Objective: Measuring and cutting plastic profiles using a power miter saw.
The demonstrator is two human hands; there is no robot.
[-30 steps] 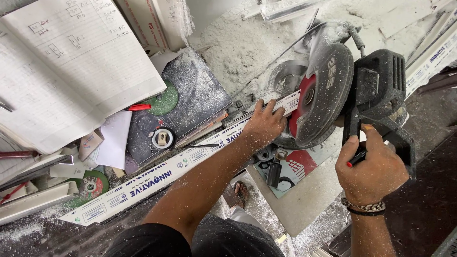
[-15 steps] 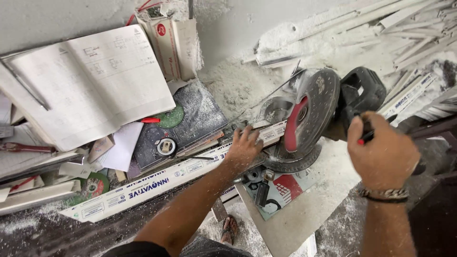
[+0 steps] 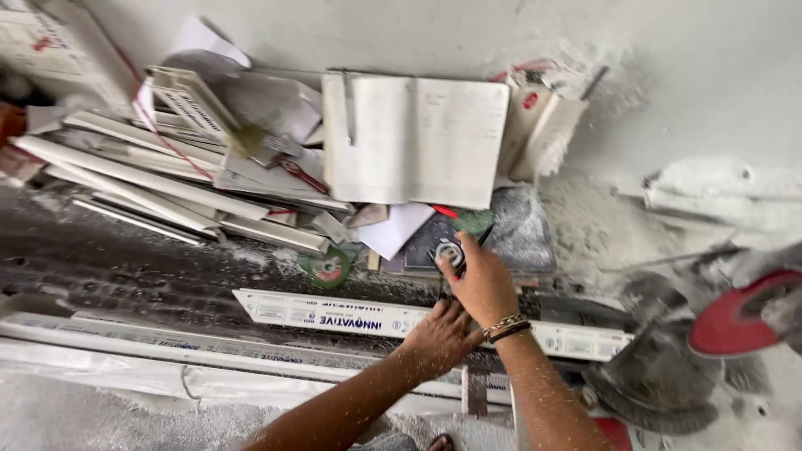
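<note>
- On dusty tabletop: white profile strip [image 3: 434, 321], pressed flat by left hand [image 3: 441, 336], grip open.
- Right hand [image 3: 480, 284]: fingers closed on small round disc [image 3: 449, 253].

Even, soft daylight fills the scene, with no clear source and only faint shadows under the stacked white profiles [image 3: 159, 196]. The pale wall [image 3: 434, 33] looks nearly washed out. Motion blur smears the edges, perhaps worst at the chop saw [image 3: 718, 334].

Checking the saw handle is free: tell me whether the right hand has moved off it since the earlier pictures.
Yes. The right hand has left the saw and now reaches leftward to the small disc below the open notebook.
</note>
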